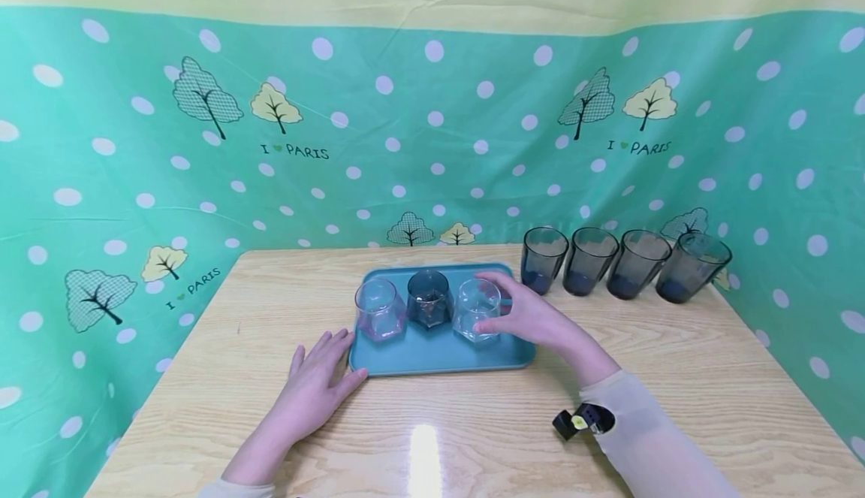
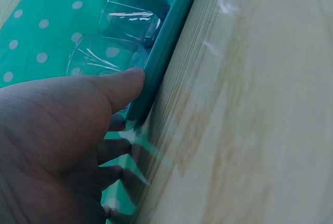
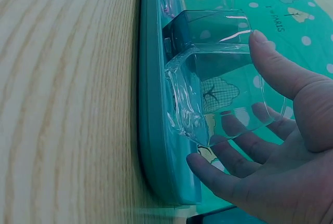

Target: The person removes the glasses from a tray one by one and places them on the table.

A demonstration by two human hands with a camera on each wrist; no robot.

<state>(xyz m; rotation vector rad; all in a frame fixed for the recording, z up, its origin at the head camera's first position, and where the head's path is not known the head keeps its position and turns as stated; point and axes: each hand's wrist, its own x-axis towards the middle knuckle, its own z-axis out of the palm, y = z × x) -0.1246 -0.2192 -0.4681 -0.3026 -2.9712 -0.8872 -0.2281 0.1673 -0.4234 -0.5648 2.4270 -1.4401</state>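
A blue tray lies on the table with three short faceted glasses standing upright in a row on it. The left one is a pink-tinted glass, the middle one a dark grey glass, the right one a clear glass. My right hand curves round the clear glass from the right, thumb at its near side and fingers behind; in the right wrist view the thumb meets the rim. My left hand rests with spread fingers at the tray's left end, its thumb against the tray rim.
Several tall dark tumblers stand in a line at the back right, from the leftmost tumbler to the rightmost tumbler. A green dotted cloth hangs behind and along both sides of the wooden table.
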